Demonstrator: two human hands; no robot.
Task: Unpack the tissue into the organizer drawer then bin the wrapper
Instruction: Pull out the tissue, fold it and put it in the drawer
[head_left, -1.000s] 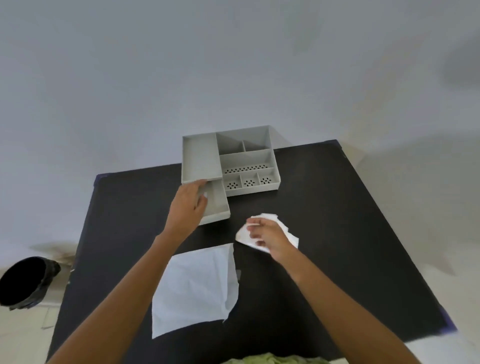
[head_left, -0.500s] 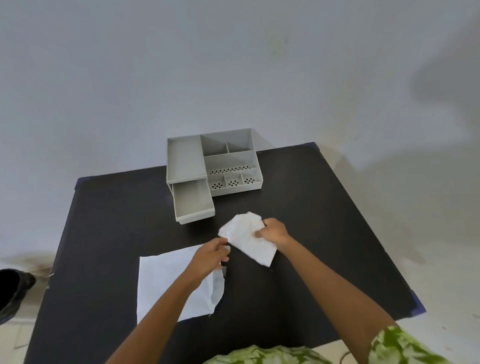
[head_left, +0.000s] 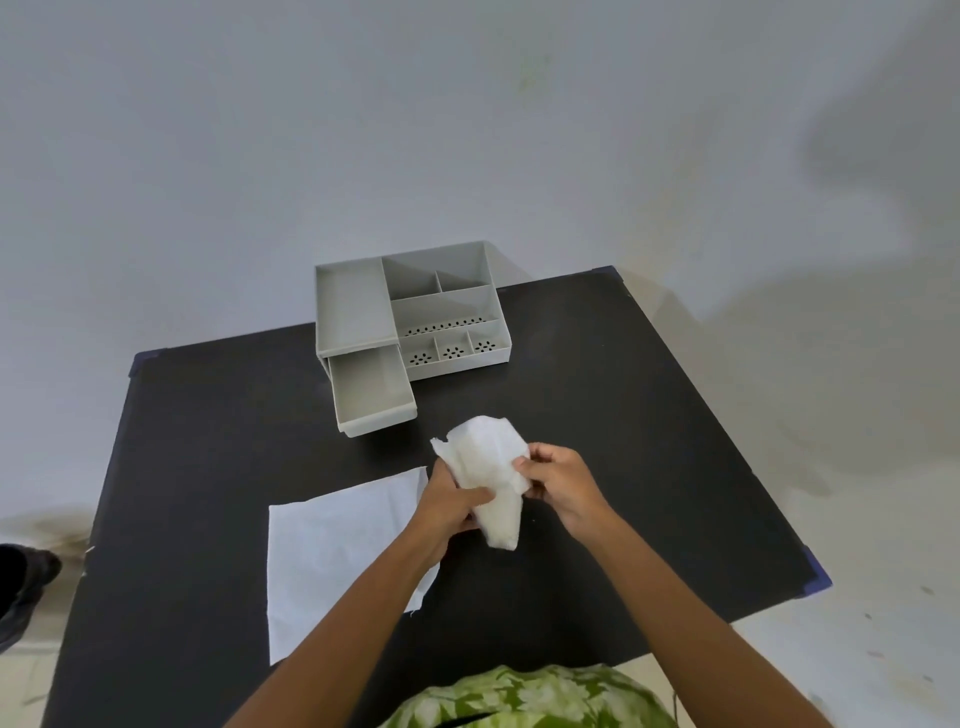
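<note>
Tissue (head_left: 491, 480) is now up off the table (head_left: 649, 415) and held between both hands, just in front of the pulled-out drawer (head_left: 371, 392). Half a second ago only the right hand had it, with the left reaching in over the flat sheet; a second ago the left hand was at the drawer front, pulling it out.

At the far left, off the table's left edge, a dark bin (head_left: 21, 587) shows only as a sliver at the frame border. Further in, near the front-left part of the table, the flat white sheet (head_left: 343, 551) lies spread out and untouched; by its look I judge it to be the wrapper, though I cannot be sure. Behind it, at the back edge, the grey organizer (head_left: 441, 306) stands with its drawer open and empty toward the person.

Next comes the left hand (head_left: 449, 501), closed around the lower left side of the tissue, thumb across its front. The tissue stands tilted, its crumpled top pointing toward the drawer. The right hand (head_left: 558, 486) pinches its right edge with curled fingertips.

So the drawer is ready and the bundle is gathered in a two-handed grip. What remains, as I read it, is tidying the soft bundle so it fits, setting it in the drawer, then carrying the flat sheet to the bin.
</note>
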